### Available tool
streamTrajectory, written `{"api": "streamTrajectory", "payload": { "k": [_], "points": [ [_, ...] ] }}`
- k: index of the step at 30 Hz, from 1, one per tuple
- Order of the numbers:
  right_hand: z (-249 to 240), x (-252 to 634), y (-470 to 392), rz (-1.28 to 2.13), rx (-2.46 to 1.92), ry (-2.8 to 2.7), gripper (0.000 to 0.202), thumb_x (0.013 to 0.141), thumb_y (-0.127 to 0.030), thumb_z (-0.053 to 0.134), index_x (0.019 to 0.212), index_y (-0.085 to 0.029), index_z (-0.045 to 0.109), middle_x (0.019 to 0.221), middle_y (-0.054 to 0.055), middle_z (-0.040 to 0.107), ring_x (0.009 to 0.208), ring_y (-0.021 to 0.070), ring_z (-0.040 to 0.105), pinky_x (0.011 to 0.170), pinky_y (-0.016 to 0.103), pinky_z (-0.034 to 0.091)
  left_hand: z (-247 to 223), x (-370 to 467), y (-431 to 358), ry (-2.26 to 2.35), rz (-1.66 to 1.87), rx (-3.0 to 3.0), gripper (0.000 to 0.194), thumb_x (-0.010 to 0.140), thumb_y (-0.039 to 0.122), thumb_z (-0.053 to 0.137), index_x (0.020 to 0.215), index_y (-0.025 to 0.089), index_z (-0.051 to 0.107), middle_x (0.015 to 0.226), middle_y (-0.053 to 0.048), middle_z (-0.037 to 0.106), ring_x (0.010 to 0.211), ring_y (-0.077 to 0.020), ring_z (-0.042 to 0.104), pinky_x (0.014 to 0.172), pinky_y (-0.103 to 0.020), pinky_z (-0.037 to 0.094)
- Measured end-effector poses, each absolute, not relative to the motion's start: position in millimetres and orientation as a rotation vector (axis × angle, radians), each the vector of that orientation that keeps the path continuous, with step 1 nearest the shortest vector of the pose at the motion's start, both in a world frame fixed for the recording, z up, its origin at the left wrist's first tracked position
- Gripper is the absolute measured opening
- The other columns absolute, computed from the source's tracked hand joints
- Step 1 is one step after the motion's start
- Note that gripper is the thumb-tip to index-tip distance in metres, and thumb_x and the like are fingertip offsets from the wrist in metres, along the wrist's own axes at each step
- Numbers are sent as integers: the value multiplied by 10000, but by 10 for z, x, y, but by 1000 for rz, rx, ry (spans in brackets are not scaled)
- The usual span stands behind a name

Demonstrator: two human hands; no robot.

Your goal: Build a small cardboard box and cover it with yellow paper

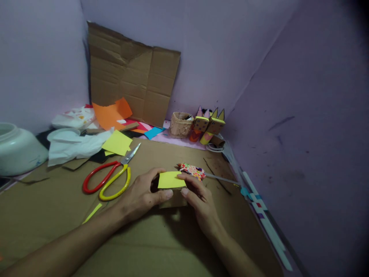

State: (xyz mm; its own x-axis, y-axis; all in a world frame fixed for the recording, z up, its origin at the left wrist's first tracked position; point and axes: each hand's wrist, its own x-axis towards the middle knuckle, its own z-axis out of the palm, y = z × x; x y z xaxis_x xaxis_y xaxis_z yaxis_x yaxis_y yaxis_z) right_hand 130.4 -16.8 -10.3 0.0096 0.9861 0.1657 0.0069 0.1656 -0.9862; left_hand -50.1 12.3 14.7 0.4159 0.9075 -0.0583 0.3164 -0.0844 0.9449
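Note:
A small brown cardboard piece (173,201) with a yellow paper (172,180) on its top is held between both hands, above the cardboard-covered table (138,246). My left hand (145,192) grips its left side, thumb on the front edge. On the right side, my right hand (198,196) has its thumb at the front and a fingertip on the yellow paper. Scissors (115,175) with one red and one yellow handle lie left of my hands, blades pointing away. Behind my right hand is a floral-patterned item (193,170).
Yellow sheets (117,142), orange paper (111,115) and white tissue (77,148) lie at the back left, near a white jar (20,150). A woven basket (180,125) and two cardboard figures (216,125) stand at the back. A thin stick (216,177) lies to the right.

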Motion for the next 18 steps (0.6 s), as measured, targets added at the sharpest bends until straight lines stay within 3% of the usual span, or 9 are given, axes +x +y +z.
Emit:
{"api": "streamTrajectory", "payload": {
  "k": [6,12,18],
  "points": [
    [-99,1307,-165,1103,-1093,-1254,264,698,-278,611,953,-248,677,1062,40,655,956,230,599,828,355,474,111,-489,133,1115,715,1640,562,691,448,644,1172,188,515,1070,-75,660,969,-286,611,820,-387,484],
    [-97,1310,-185,1023,-1119,-1307,260,719,-287,616,969,-250,680,1080,44,651,1018,239,575,877,367,452,113,-478,75,1162,903,1727,690,684,435,642,1284,165,435,1192,-106,588,1002,-279,591,842,-371,479],
    [-114,1304,-175,938,-1137,-1377,305,739,-334,649,1035,-267,677,1122,55,649,1055,239,564,935,404,422,115,-485,70,1103,941,1892,398,745,296,596,1128,200,542,1142,-64,609,1040,-250,575,888,-336,461]
  ]
}}
